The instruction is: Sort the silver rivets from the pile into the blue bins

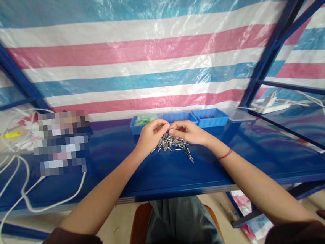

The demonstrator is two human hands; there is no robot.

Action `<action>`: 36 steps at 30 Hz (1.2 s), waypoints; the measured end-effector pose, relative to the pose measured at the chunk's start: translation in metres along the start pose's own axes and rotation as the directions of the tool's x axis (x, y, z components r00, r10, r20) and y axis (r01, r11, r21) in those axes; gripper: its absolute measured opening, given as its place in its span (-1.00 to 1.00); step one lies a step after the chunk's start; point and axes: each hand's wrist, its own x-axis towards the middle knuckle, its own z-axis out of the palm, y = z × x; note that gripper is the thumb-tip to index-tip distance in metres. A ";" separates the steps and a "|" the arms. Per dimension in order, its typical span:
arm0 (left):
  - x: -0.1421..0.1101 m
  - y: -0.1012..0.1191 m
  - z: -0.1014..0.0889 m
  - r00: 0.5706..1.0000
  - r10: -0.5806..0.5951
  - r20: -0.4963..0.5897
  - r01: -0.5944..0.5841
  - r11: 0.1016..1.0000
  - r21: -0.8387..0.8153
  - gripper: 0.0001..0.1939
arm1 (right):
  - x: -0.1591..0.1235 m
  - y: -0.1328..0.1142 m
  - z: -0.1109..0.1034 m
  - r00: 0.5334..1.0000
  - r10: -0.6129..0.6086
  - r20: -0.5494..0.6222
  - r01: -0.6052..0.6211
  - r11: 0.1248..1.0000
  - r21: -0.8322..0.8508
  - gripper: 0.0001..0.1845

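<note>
A pile of small silver metal pins that look like blind rivets (pixel 168 142) lies on the blue table (pixel 168 179). Just over the pile's far side, my left hand (pixel 153 132) and my right hand (pixel 186 131) meet with fingertips almost touching. Thumb and fingers are pinched together on each hand; anything between them is too small to make out. A few rivets (pixel 189 156) trail off the pile toward me. Behind my hands stand three blue bins in a row: the left bin (pixel 136 129) has pale green pieces in it, the middle bin (pixel 181 117) is partly hidden, and the right bin (pixel 212 123) holds a few small dark pieces.
A clear plastic lid (pixel 240 115) lies right of the bins. Farther right sits a white power strip (pixel 273 105) with cables. White cables (pixel 28 188) loop over the table's left side, near a blurred-out patch. Blue metal posts (pixel 275 42) frame a striped plastic sheet (pixel 144 47).
</note>
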 end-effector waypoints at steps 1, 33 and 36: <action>0.000 0.000 0.000 1.000 0.007 -0.002 -0.007 1.000 0.005 -0.84 | 0.000 -0.001 0.001 1.000 0.007 -0.003 -0.007 1.000 0.008 -0.71; -0.010 -0.004 0.003 0.890 0.088 0.448 -0.324 0.814 0.483 -0.80 | -0.013 0.028 -0.074 0.700 -0.070 -0.711 -0.474 0.698 -0.537 -0.77; -0.014 -0.004 0.010 0.852 0.088 0.517 -0.396 0.753 0.526 -0.80 | -0.020 0.040 -0.084 0.687 0.028 -0.726 -0.592 0.601 -0.537 -0.77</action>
